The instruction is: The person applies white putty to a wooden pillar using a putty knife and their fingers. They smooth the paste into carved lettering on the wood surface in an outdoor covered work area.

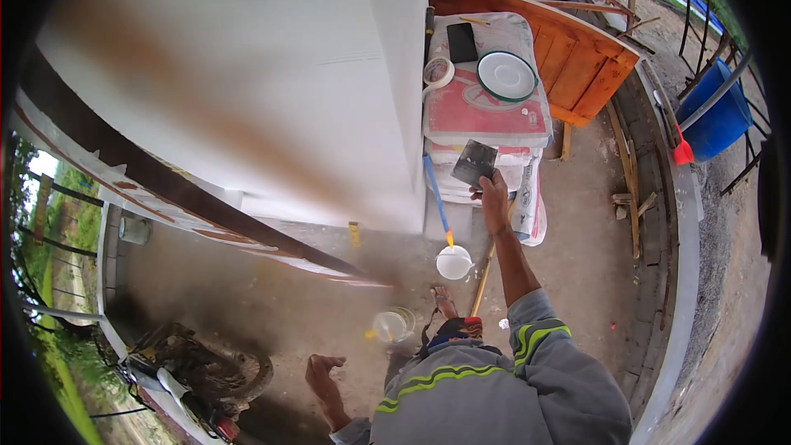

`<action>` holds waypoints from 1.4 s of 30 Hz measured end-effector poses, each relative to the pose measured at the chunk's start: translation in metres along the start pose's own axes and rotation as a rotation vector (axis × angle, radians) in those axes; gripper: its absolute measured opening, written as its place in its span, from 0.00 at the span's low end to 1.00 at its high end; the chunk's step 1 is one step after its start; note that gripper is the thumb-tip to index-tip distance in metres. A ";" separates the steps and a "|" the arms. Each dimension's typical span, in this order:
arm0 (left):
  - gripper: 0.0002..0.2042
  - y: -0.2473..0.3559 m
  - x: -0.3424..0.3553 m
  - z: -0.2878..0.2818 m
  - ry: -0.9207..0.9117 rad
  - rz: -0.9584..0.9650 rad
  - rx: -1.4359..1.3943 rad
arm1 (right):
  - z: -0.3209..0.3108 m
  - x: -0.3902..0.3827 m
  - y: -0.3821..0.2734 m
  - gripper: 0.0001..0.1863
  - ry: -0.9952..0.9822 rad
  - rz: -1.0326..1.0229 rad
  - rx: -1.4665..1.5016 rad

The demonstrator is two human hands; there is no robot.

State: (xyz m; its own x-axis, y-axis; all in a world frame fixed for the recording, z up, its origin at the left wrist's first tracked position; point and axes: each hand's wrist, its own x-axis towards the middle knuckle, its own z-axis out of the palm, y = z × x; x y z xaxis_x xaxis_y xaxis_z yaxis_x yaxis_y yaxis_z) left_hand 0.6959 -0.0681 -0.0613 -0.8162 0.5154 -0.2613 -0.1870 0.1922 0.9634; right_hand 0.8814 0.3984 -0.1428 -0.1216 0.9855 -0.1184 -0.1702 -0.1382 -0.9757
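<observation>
My right hand reaches forward and pinches a dark square sheet by its lower edge. The sheet looks thin and scuffed, and its kind is not plain. Just beyond it rise stacked bags with red print. On top lie a white plate with a green rim, a roll of tape, a black flat piece and a pencil. My left hand hangs low at my left side, empty, its fingers extended. Nearest to it is a translucent bucket on the floor.
A white wall fills the left front. By its corner stand a white bucket and a blue-handled tool. A wooden door panel leans behind the bags. A motorcycle is at lower left, a blue barrel far right.
</observation>
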 end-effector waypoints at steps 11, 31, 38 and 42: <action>0.11 0.006 -0.016 0.012 0.175 -0.125 0.088 | 0.030 0.171 -0.009 0.23 0.180 -0.355 -0.477; 0.12 -0.013 -0.017 0.049 0.090 -0.300 0.071 | 0.055 0.162 -0.008 0.21 0.291 -0.533 -0.402; 0.13 -0.013 -0.012 0.051 0.066 -0.340 0.110 | 0.085 0.223 -0.044 0.15 -0.046 -0.989 -1.135; 0.13 -0.022 -0.021 0.044 0.072 -0.284 0.128 | 0.106 0.273 -0.023 0.16 -0.178 -0.910 -1.570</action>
State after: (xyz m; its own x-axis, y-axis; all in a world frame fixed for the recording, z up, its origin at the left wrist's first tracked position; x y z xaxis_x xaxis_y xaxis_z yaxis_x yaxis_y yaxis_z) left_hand 0.7414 -0.0460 -0.0795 -0.7785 0.3670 -0.5092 -0.3461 0.4257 0.8360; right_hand 0.7486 0.6607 -0.1330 -0.6354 0.6571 0.4055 0.7250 0.6885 0.0203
